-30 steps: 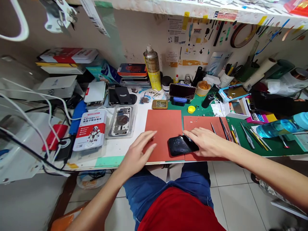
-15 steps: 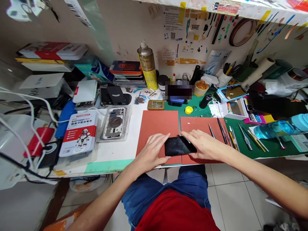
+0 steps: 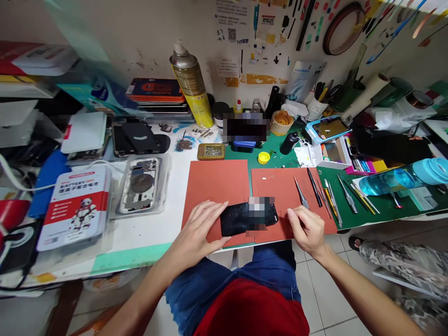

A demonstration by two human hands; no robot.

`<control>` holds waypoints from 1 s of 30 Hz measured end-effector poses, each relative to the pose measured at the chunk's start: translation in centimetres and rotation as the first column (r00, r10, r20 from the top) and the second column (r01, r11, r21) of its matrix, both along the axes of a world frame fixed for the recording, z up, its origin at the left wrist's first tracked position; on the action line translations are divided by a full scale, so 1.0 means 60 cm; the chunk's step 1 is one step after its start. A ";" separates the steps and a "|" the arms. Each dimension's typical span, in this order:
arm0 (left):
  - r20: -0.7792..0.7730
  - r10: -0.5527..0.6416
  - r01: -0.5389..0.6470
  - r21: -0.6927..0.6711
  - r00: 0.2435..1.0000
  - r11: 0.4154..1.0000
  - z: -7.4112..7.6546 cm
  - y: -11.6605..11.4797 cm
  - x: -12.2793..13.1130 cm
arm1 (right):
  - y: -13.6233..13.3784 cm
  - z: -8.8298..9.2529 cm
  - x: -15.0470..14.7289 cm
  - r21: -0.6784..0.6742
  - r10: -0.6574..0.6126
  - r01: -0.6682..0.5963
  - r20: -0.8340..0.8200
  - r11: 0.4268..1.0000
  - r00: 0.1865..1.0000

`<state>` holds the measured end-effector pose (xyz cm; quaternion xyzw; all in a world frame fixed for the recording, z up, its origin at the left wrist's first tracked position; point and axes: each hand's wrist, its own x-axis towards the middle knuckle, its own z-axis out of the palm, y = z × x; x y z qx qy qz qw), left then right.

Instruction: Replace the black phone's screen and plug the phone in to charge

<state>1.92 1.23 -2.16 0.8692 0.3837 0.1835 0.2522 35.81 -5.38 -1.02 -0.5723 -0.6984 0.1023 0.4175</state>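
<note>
Some of the phone (image 3: 236,219) in the left hand (image 3: 199,229) is pixelated.

Colours at your bench: black phone (image 3: 234,220) across two plain brick-red mats (image 3: 217,181).
Your shirt (image 3: 252,310) is solid red; your jeans (image 3: 192,284) are blue. Your tabletop (image 3: 140,228) is white at left, with mint-green tape (image 3: 129,258) along its front edge; the mat beyond the brick-red pair (image 3: 243,156) is dark green. At your left, the battery box (image 3: 75,200) is white, banded red, with a white-and-black robot figure. Your spray can (image 3: 196,93) is yellow below, gold-brown above, white at the nozzle. The bottle (image 3: 395,180) is translucent blue; the small cap (image 3: 263,157), bright yellow. At your right, another person's trousers (image 3: 402,261) show grey camouflage.
</note>
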 end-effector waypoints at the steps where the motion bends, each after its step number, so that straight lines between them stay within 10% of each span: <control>1: -0.004 0.000 0.000 0.005 1.000 1.000 -0.001 -0.001 0.000 | -0.002 -0.006 -0.002 0.003 -0.018 0.018 -0.001 1.000 1.000; 30: 0.074 0.036 -0.042 0.083 0.997 0.996 -0.005 -0.005 0.002 | 0.017 0.000 -0.004 -0.199 -0.288 0.278 -0.019 0.940 0.957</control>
